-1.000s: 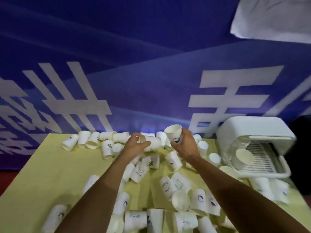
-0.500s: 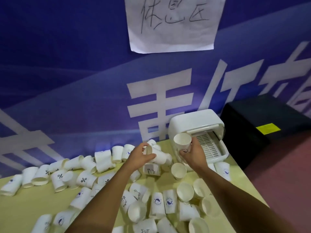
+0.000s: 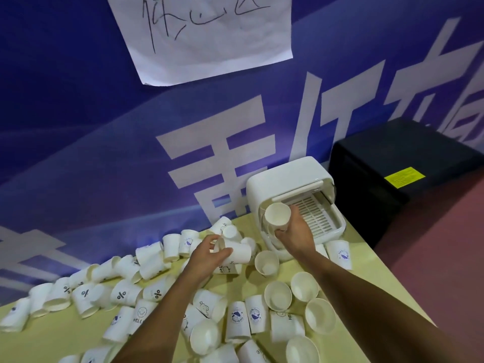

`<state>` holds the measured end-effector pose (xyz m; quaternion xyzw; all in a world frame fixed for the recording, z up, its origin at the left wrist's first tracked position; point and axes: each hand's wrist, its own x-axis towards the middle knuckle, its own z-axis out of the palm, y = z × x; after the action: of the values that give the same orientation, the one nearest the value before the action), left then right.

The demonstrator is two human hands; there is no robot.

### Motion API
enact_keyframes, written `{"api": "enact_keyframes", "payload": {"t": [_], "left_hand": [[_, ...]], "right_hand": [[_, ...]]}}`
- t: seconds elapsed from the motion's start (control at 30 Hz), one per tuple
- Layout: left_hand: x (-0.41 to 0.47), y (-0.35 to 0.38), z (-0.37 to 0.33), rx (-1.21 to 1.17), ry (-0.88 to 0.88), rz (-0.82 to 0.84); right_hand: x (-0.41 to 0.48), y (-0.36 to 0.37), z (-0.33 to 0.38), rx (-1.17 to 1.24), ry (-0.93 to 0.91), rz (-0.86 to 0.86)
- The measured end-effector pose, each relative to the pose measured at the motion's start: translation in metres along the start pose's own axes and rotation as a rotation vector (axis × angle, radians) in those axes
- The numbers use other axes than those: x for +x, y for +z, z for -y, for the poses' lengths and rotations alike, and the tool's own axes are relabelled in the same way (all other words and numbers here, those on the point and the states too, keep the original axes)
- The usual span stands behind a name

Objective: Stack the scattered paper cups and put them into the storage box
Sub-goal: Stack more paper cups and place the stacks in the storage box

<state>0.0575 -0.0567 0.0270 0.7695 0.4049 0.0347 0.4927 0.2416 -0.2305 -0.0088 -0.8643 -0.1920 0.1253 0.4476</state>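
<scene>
Several white paper cups point(image 3: 277, 294) lie scattered over the yellow table point(image 3: 372, 279), some upright, most on their sides. My right hand point(image 3: 296, 231) holds one cup point(image 3: 277, 216) upright, mouth toward me, right in front of the white storage box point(image 3: 288, 176). The box stands at the table's far right corner with its front open and a slotted white tray point(image 3: 317, 216) inside. My left hand point(image 3: 207, 255) grips another cup point(image 3: 239, 251) lying on its side among the pile near the wall.
A blue banner wall with white characters rises directly behind the table, with a handwritten paper sheet point(image 3: 204, 35) taped on it. A black cabinet point(image 3: 400, 174) stands right of the table, beyond the edge. Reddish floor lies to the right.
The view has swung rightward, away from the left pile. My right hand has carried its cup to the open front of the storage box. My left hand still grips its sideways cup.
</scene>
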Motion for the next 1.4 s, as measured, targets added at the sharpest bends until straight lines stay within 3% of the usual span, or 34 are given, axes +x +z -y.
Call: {"api": "enact_keyframes", "payload": {"t": [0.13, 0.27, 0.5, 0.7, 0.93, 1.17, 1.4], "left_hand": [[0.001, 0.005, -0.006, -0.002, -0.01, -0.003], [0.004, 0.01, -0.015, 0.024, -0.008, -0.008], [0.009, 0.023, -0.039, 0.071, 0.046, 0.033], [0.01, 0.037, -0.047, 0.036, 0.09, 0.102], [0.01, 0.034, -0.041, -0.066, 0.105, 0.186], [0.007, 0.02, -0.011, 0.013, -0.001, 0.112], [0.0, 0.006, 0.022, 0.07, -0.053, 0.034]], "right_hand": [[0.005, 0.002, -0.007, -0.023, 0.026, -0.009], [-0.001, 0.002, -0.011, -0.122, -0.075, -0.022], [-0.027, 0.009, 0.002, -0.046, -0.213, 0.307], [-0.03, 0.007, 0.012, -0.132, -0.351, 0.277], [-0.026, -0.005, 0.006, -0.065, -0.245, 0.27], [-0.005, -0.013, 0.002, 0.117, -0.06, 0.062], [0.006, -0.004, 0.0, 0.046, -0.008, 0.008]]}}
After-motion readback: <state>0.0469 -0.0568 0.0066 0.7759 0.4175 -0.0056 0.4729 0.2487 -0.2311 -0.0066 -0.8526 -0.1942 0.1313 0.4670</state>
